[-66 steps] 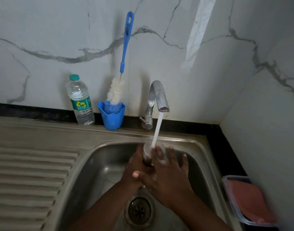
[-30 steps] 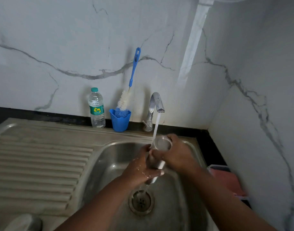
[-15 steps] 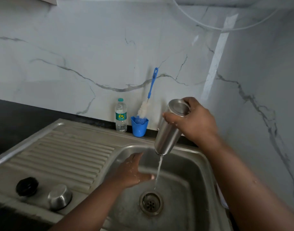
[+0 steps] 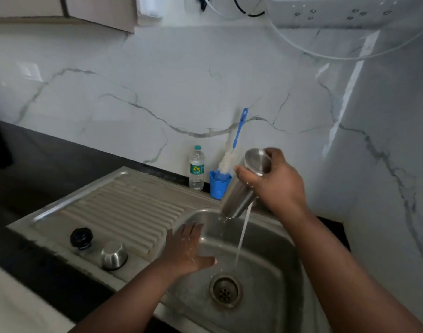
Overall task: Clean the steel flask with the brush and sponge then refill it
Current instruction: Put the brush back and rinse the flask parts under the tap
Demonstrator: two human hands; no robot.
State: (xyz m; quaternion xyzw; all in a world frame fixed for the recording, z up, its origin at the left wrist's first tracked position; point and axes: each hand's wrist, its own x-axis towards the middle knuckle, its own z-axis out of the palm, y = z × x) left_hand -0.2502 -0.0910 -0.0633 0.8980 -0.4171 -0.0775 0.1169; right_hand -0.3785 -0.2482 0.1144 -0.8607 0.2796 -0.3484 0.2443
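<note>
Brushed steel flask (image 4: 239,191), matt steel sink (image 4: 275,239), glossy marble wall (image 4: 157,87)

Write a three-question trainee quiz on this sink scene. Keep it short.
1. True or false: the steel flask is held mouth-down over the sink.
2. Which hand grips the flask?
A. left hand
B. right hand
3. Fill in: the brush stands in a ____ cup.

Key: 1 true; 2 B; 3 blue.
</note>
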